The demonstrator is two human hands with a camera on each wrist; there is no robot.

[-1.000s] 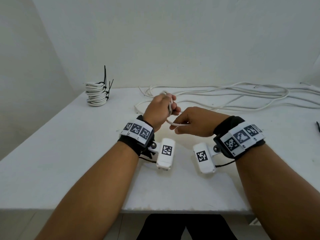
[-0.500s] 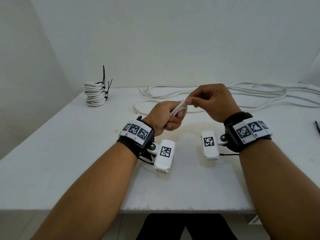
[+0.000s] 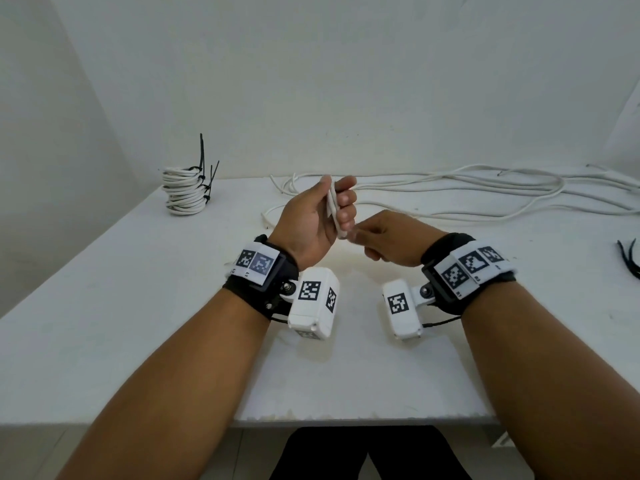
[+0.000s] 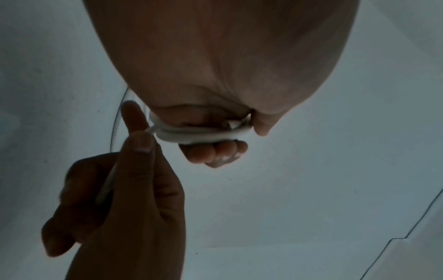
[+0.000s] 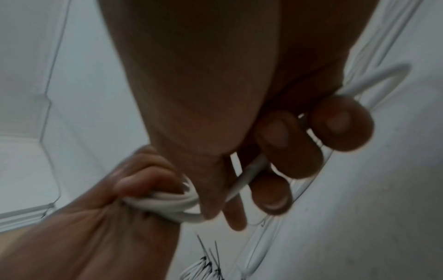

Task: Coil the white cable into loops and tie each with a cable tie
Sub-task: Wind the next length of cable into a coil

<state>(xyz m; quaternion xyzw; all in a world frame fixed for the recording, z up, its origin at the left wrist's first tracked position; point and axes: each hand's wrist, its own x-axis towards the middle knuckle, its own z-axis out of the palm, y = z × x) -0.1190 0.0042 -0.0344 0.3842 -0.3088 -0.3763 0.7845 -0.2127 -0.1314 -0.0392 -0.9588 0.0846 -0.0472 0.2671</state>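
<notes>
Overhead, a white table (image 3: 104, 306) fills a plain white corner, with bare walls behind and to the left. At the far left of the table stands a stack of coiled cables (image 3: 183, 192), each bound with black cable ties whose tails stick upward. Loose white cable (image 3: 485, 188) sprawls in long strands along the far edge toward the right, and a few spare cable ties (image 3: 628, 258) lie at the right edge.

Above the middle of the table, the left hand (image 3: 311, 220) holds a small flattened coil (image 3: 334, 211) of the white cable, its fingers (image 4: 215, 153) and thumb curled round it. In the head view the coil stands edge-on, its long axis running steeply from the raised thumb tip down toward the right hand (image 3: 391, 240). That hand meets the coil's lower end, with thumb and forefinger pinching the strand and the other fingers curled round it as it leads off toward the loose cable.
</notes>
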